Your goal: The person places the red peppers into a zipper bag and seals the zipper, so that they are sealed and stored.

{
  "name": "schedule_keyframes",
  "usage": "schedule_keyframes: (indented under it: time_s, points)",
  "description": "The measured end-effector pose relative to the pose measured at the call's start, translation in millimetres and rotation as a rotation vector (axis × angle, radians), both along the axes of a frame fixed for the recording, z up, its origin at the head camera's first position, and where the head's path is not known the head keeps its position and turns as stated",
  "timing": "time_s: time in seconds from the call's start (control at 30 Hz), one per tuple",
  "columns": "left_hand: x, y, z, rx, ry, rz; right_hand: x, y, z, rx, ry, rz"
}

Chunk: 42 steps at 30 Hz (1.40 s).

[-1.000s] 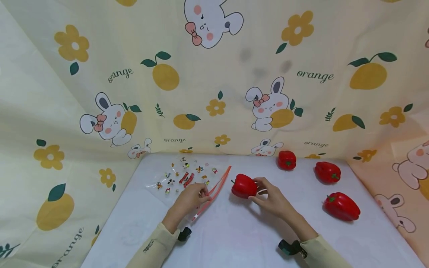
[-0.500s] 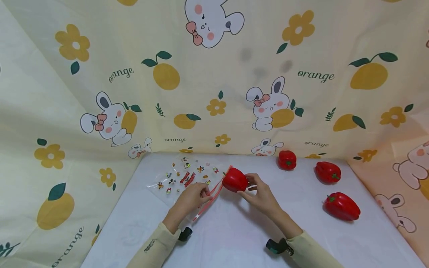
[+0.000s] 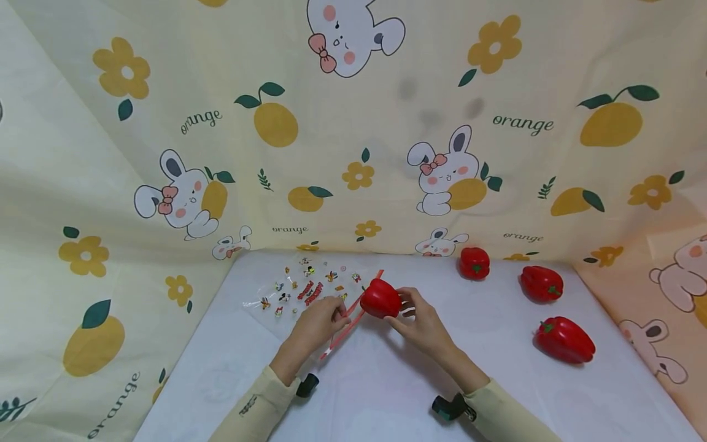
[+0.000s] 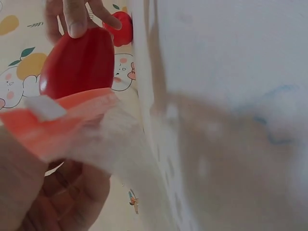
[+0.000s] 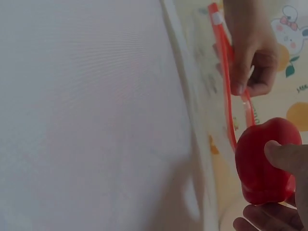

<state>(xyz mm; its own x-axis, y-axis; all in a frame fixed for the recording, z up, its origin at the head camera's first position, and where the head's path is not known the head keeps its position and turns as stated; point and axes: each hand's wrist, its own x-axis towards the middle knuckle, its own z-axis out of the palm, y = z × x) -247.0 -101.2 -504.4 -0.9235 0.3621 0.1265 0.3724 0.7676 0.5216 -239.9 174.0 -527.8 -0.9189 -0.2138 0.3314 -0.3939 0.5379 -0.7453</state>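
A clear plastic zip bag (image 3: pixel 301 301) with cartoon prints and a red-orange zip edge lies at the table's left. My left hand (image 3: pixel 317 322) pinches one side of its mouth, which gapes in the right wrist view. My right hand (image 3: pixel 422 319) grips a red bell pepper (image 3: pixel 381 298) by its blunt end, stem pointing left. In the right wrist view that bell pepper (image 5: pixel 267 161) is right at the zip edge (image 5: pixel 225 72). The left wrist view shows the pepper (image 4: pixel 79 65) just beyond the bag's mouth (image 4: pixel 72 113); whether they touch I cannot tell.
Three more red bell peppers lie on the white table (image 3: pixel 386 393): one at the back (image 3: pixel 474 263), one at the back right (image 3: pixel 541 283) and one nearer on the right (image 3: pixel 564 340). A printed curtain (image 3: pixel 331 166) rises behind the table.
My right hand has carried the bell pepper left to the bag's mouth. The left hand has stayed almost in place on the zip edge.
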Motion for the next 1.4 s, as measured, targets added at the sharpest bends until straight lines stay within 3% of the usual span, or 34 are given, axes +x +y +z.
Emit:
schedule_keyframes:
  time_s: [0.2, 0.47, 0.83, 1.4]
  points:
    - [0.6, 5.0, 3.7, -0.030, 0.033, 0.060, -1.1, 1, -3.8, 0.005, -0.009, -0.001]
    - [1.2, 9.4, 8.2, -0.002, 0.122, 0.118, -1.3, 1, -4.9, -0.013, -0.030, 0.017]
    - [1.4, 7.6, 9.7, 0.011, 0.228, 0.113, -5.3, -1, -5.2, -0.001, -0.047, 0.037]
    - [5.7, 8.9, 3.0, -0.030, 0.240, 0.055, -8.4, -12, -13.8, -0.074, -0.158, -0.038]
